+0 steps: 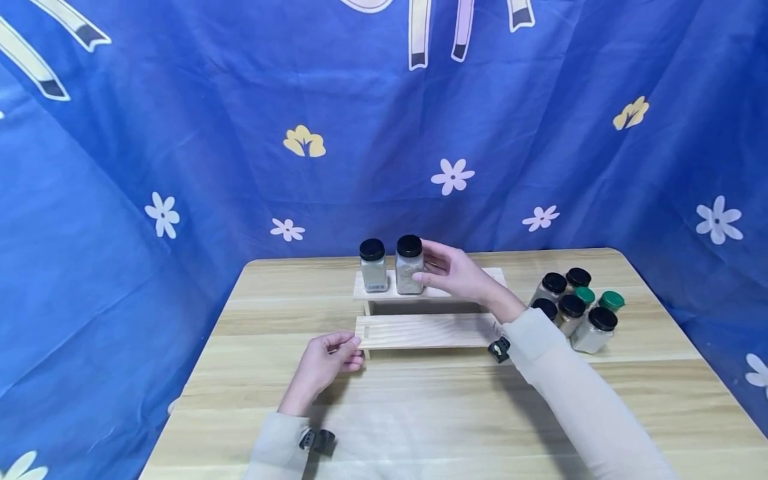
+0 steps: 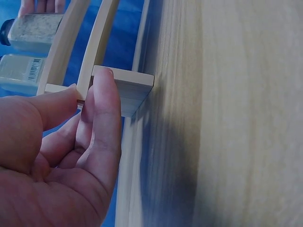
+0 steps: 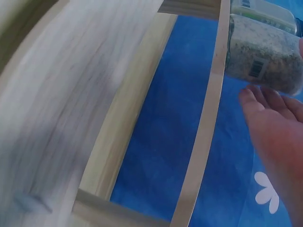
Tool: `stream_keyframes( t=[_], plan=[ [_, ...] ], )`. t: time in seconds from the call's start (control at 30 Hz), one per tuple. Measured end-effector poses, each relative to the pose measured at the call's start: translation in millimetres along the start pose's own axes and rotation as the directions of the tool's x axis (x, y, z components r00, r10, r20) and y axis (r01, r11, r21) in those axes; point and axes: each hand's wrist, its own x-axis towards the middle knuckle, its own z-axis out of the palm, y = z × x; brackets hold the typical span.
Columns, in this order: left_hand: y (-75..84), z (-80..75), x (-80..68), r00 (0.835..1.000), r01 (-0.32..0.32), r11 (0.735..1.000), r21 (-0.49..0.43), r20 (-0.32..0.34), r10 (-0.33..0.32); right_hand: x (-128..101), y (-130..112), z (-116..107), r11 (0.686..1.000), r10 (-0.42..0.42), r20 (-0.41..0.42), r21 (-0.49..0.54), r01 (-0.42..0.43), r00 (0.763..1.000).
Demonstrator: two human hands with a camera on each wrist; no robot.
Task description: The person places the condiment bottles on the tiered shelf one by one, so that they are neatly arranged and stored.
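The person's right hand (image 1: 454, 272) is stretched forward and raised, arm extended in a light sleeve, thumb and fingers loosely spread and slightly curved, palm turned toward the left. The left hand (image 1: 329, 361) sits lower and nearer the body, wrist resting low, palm turned inward, thumb and bent fingertips (image 2: 105, 90) drawn together in a light pinch. A small dark device is strapped at each wrist.

Right hand (image 1: 457, 273) around jar (image 1: 410, 265) on wooden rack (image 1: 427, 331), left hand (image 1: 327, 363) pinching rack's corner
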Motion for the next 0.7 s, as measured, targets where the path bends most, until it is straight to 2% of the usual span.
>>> stream_keyframes(
  t=[0.13,0.33,0.5,0.7],
  plan=[
    [-1.2,1.4,0.1,1.000,0.001,1.000,-0.006,0.008,-0.001,-13.3,-0.1,-10.5,1.000,0.008,-0.048,-0.017,-0.009,0.999],
    [-3.5,0.8,-1.1,1.000,-0.001,1.000,0.002,0.000,0.001,-41.6,-4.2,-33.6,0.997,-0.039,-0.141,-0.067,0.030,0.989],
    [-5.0,-0.1,-0.3,1.000,0.006,1.000,0.009,0.009,-0.007,-73.4,-3.4,-60.8,0.992,-0.083,-0.208,-0.110,0.061,0.975],
    [-5.8,-1.7,4.1,1.000,-0.004,1.000,0.013,0.020,0.004,-114.5,3.5,-93.9,0.990,-0.059,-0.316,-0.139,0.015,0.947]
  ],
)
